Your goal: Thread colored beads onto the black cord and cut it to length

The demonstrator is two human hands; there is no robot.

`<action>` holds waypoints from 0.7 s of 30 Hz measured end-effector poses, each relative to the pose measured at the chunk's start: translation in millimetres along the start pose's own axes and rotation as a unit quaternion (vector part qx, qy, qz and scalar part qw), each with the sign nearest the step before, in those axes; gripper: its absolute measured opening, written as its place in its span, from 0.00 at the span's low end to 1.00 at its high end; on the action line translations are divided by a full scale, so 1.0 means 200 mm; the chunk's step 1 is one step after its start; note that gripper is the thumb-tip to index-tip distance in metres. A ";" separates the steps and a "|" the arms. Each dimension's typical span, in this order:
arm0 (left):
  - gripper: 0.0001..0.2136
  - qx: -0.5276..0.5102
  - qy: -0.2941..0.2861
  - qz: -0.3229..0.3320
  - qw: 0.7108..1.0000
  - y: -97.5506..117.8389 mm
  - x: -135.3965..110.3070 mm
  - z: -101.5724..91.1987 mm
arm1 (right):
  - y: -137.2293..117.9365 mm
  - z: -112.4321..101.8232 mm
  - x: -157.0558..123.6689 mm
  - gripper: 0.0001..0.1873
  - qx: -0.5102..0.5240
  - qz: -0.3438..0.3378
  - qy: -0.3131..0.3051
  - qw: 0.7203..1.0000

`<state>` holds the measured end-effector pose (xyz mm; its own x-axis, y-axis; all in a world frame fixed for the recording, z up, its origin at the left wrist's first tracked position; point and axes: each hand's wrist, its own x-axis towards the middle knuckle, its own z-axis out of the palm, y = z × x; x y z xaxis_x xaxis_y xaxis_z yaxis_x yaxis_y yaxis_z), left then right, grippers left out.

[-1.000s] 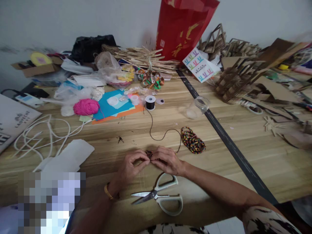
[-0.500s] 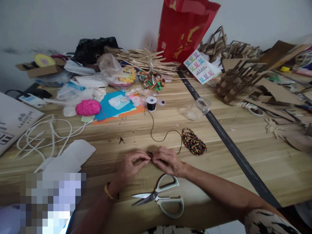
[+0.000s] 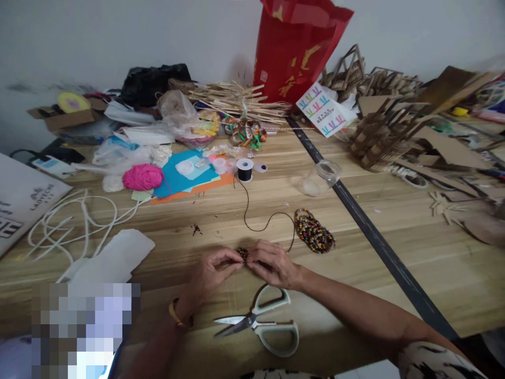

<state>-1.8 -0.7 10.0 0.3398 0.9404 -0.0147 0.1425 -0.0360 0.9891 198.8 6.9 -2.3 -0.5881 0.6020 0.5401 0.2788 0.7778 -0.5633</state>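
My left hand [image 3: 211, 272] and my right hand [image 3: 272, 263] meet at the table's near middle, fingers pinched together on a small cluster of dark beads [image 3: 242, 253]. A thin black cord [image 3: 258, 223] runs from my right hand in a loop back to a black spool [image 3: 245, 169]. Just right of my right hand lies a pile of multicoloured beaded strands [image 3: 314, 230]. White-handled scissors [image 3: 262, 323] lie on the table right below my hands, blades pointing left.
A pink yarn ball [image 3: 142, 176], blue and orange paper sheets [image 3: 185, 176], white cord [image 3: 74, 223] and white paper [image 3: 114, 255] lie left. A clear jar [image 3: 321, 176], a red bag [image 3: 298, 47], stick bundles [image 3: 236, 97] and cardboard models [image 3: 384, 134] stand behind and right.
Both hands stay pinched on the beads with only small finger shifts. The view has tilted slightly, so everything sits a little lower in the frame.
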 end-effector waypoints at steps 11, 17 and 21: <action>0.01 0.001 -0.001 0.002 1.000 0.01 0.00 0.01 | 0.00 0.00 0.00 0.05 -0.006 -0.006 0.002 1.000; 0.01 0.011 -0.005 0.015 1.000 0.00 0.00 0.00 | -0.01 0.00 0.01 0.06 -0.015 -0.007 -0.006 1.000; 0.01 0.014 -0.004 0.016 1.000 -0.01 0.00 0.00 | -0.01 -0.01 0.01 0.05 -0.009 -0.007 -0.002 1.000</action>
<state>-0.9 -0.2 8.6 0.3528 0.9355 0.0163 0.1571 -0.0764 0.9846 198.3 7.0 1.3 -0.5950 0.5897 0.5461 0.2831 0.7897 -0.5443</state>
